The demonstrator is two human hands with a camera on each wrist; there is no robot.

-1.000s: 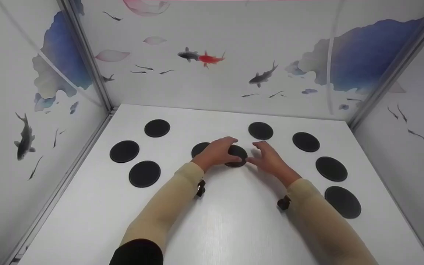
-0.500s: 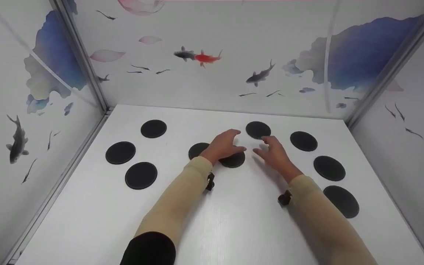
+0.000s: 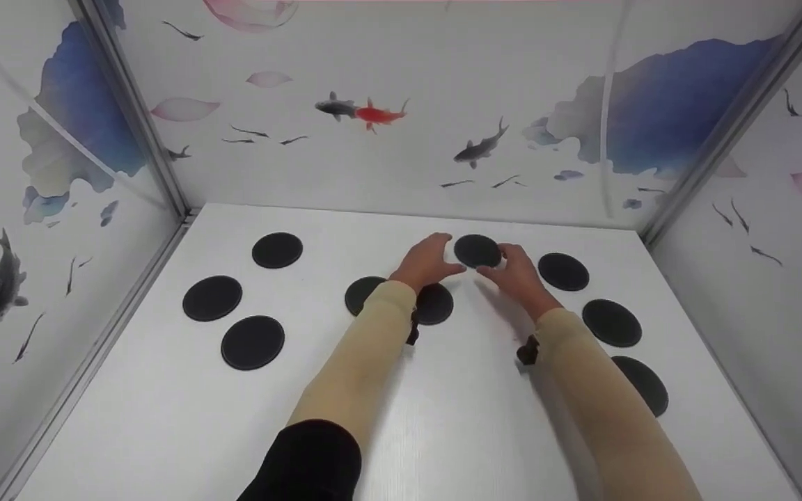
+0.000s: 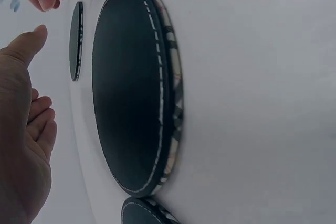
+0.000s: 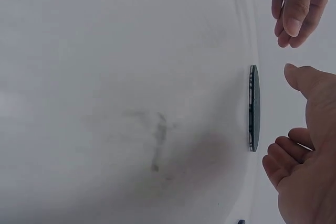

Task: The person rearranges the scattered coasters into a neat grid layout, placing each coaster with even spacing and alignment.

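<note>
A round black disc (image 3: 477,251) lies at the middle back of the white table, between the two hands. My left hand (image 3: 427,261) hovers on its left, thumb and fingers spread and holding nothing. At the disc's right edge is my right hand (image 3: 517,275), thumb and fingers apart; whether it touches the disc cannot be told. Below the left wrist lie two more discs, one (image 3: 433,304) partly covered by the sleeve. In the left wrist view a large disc (image 4: 128,87) shows pale stitching and a patterned edge. The right wrist view shows the back disc (image 5: 254,108) edge-on beside the right hand (image 5: 310,140).
Three black discs, one of them (image 3: 253,342) nearest, lie at the left of the table (image 3: 129,396). Three others, including one (image 3: 612,323) by the right forearm, curve down the right side. Printed panels (image 3: 387,174) stand around the back and sides.
Both hands have moved away from the disc near the middle, toward the back disc, and now stand on either side of it. The view has shifted slightly. The discs appear unmoved on the table.
</note>
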